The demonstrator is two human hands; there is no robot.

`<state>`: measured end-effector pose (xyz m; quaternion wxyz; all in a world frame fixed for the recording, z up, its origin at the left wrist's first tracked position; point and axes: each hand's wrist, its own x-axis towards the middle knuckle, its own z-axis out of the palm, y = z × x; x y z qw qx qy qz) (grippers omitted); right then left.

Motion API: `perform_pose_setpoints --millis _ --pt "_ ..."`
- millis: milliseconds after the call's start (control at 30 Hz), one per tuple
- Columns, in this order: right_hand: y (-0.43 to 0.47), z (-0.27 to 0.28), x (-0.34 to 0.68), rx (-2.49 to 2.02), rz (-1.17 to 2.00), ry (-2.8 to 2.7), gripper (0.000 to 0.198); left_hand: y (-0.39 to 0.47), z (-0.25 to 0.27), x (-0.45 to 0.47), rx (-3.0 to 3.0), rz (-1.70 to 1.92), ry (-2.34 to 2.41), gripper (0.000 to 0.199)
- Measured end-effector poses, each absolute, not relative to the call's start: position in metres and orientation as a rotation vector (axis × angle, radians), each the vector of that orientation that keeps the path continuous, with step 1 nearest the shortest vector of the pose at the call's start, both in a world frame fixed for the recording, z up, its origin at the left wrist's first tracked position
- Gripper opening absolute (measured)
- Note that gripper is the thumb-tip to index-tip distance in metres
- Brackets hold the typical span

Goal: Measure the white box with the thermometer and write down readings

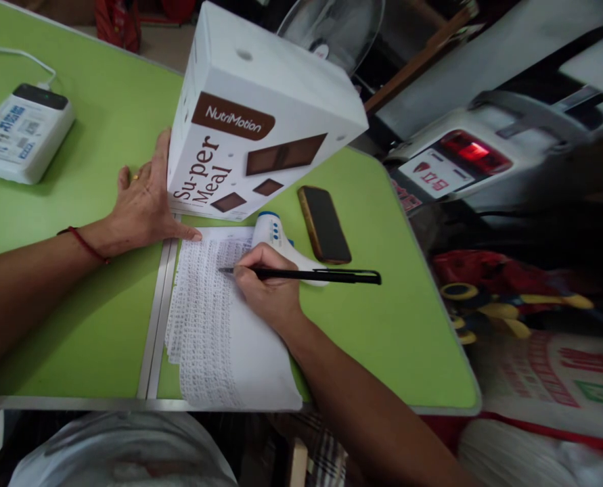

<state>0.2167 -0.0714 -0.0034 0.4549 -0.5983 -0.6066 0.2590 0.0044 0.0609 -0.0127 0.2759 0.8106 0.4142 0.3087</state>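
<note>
My right hand (268,284) pinches a black pen (326,275), its tip touching a sheet of paper (253,365) covered partly with dense handwriting. The written part lies on the left; the right side of the sheet is blank. My left hand (141,196) rests with spread fingers beside a white "NutriMotion Super Meal" box (281,88), its thumb on the paper's top left corner. Some of its fingertips are hidden behind the box. Just past my right hand lies a white and blue infrared thermometer (271,228), partly covered by that hand.
A smartphone (324,224) lies on the green folding table (382,325) at the right. A white device with a cable (27,132) sits at the far left. Beyond the table's right edge stand a red-lit appliance (476,152), a printed sack (549,379), and a fan (334,30) behind the box.
</note>
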Motion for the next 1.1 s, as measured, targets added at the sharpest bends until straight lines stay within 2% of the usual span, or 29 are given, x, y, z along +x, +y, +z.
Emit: perform_pose_setpoints --millis 467,633,867,1100 --pt "-0.07 -0.006 0.218 -1.459 0.616 -1.491 0.011 0.062 -0.017 0.003 2.178 0.866 1.116 0.145" --pt "-0.07 -0.002 0.219 -1.492 0.604 -1.501 0.01 0.061 -0.014 0.005 2.191 0.821 1.145 0.147" --pt "-0.07 -0.002 0.218 -1.488 0.592 -1.524 0.01 0.058 -0.01 0.006 2.209 0.745 1.222 0.139" --pt "-0.073 0.006 0.234 -1.291 0.405 -1.962 0.01 0.06 -0.009 0.005 2.13 0.852 1.13 0.147"
